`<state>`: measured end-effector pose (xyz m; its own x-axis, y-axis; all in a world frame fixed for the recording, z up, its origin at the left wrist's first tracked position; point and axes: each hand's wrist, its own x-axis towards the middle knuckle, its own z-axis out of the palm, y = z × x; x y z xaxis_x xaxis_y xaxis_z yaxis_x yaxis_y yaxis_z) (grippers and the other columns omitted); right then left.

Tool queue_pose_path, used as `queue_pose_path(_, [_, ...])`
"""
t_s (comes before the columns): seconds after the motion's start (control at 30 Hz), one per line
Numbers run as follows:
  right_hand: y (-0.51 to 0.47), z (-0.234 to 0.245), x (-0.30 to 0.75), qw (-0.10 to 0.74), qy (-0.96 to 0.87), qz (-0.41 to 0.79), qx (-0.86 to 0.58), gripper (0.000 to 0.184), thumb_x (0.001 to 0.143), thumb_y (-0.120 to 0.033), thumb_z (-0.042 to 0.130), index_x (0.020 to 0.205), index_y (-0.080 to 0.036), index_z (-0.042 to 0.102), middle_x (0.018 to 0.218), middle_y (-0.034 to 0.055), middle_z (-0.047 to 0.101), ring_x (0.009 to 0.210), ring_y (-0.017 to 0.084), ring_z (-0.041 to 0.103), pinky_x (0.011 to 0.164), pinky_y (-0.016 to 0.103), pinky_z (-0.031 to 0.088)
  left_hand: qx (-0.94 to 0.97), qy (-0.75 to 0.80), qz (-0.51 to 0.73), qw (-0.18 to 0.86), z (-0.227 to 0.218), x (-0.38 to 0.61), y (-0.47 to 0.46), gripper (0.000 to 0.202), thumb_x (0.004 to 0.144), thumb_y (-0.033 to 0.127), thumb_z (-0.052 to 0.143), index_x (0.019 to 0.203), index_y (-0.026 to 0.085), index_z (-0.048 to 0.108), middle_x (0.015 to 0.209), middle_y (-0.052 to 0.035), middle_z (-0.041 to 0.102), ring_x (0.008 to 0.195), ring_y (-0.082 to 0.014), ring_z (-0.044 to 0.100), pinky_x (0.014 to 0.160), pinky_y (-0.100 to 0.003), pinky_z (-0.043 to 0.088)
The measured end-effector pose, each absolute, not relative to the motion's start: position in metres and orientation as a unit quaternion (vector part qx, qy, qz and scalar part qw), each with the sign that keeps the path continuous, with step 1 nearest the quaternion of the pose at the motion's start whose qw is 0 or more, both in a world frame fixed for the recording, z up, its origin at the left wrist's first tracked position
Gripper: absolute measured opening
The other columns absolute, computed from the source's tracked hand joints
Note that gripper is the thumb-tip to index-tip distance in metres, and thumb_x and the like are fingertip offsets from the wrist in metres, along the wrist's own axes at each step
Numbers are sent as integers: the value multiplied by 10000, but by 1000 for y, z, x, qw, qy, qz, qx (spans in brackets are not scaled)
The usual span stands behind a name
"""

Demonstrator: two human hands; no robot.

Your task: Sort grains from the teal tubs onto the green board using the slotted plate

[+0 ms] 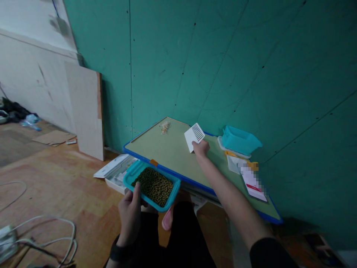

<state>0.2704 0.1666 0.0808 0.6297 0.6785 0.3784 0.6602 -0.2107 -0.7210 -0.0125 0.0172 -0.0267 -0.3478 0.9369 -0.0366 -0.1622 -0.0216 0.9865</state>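
My left hand [131, 208] grips the near left rim of a shallow blue tray [174, 193], its thumb over the edge. Inside lie dark green beans [149, 178] on the left and tan beans [163, 190] on the right. The tray is held just off the front edge of a low table [178, 156] with a blue border. Over the table's middle, my right hand [201, 147] is closed on a white card [192, 136] with black stripes, held tilted. A small pile of pale grains [165, 127] sits near the table's far left corner.
A blue plastic bin [240, 140] stands at the table's back right, near a clear bag [233, 163] and a partly blurred white packet [253, 186]. An open white box [117, 173] is on the floor. Cables [72, 230] lie at lower left. A green wall [223, 67] rises behind.
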Motion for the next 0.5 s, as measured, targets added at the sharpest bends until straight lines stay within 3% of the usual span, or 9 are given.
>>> queue_pose_path(0.3, [191, 80, 290, 530, -485, 85, -691, 289, 718, -346, 688, 942, -185, 771, 838, 80, 787, 899, 317, 748, 727, 388, 601, 347, 571, 594, 447, -17, -16, 12, 587, 746, 732, 639, 526, 194, 556, 433, 6, 538, 451, -157, 511, 479, -263, 398])
queue_pose_path(0.5, [274, 93, 281, 551, -495, 140, -658, 305, 709, -285, 726, 986, -157, 735, 892, 95, 781, 869, 252, 742, 710, 344, 597, 309, 598, 576, 464, -20, -23, 7, 595, 661, 764, 685, 570, 184, 592, 470, 15, 539, 452, -158, 503, 434, -255, 407])
